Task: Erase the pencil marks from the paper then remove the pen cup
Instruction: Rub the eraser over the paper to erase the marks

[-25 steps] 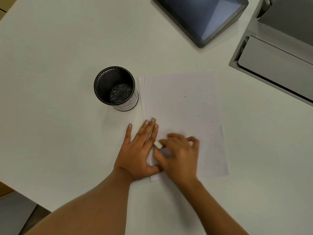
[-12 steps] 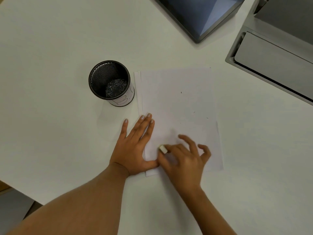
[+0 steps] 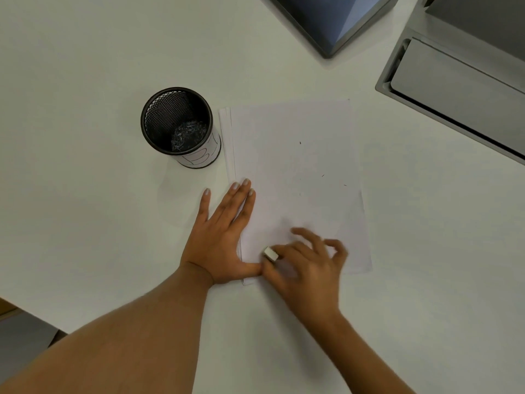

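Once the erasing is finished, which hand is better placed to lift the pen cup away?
Left, probably. The left hand lies flat and empty on the paper's left edge, on the side of the pen cup, with nothing between them. The right hand holds the eraser and would have to cross the left.

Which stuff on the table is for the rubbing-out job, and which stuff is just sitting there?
For the job:
- eraser, pinched in the right hand
- paper, pressed flat by the left hand
- pen cup, standing left of the paper, to be taken away afterwards

Just lying about:
- dark screen at the top
- grey tray at the top right
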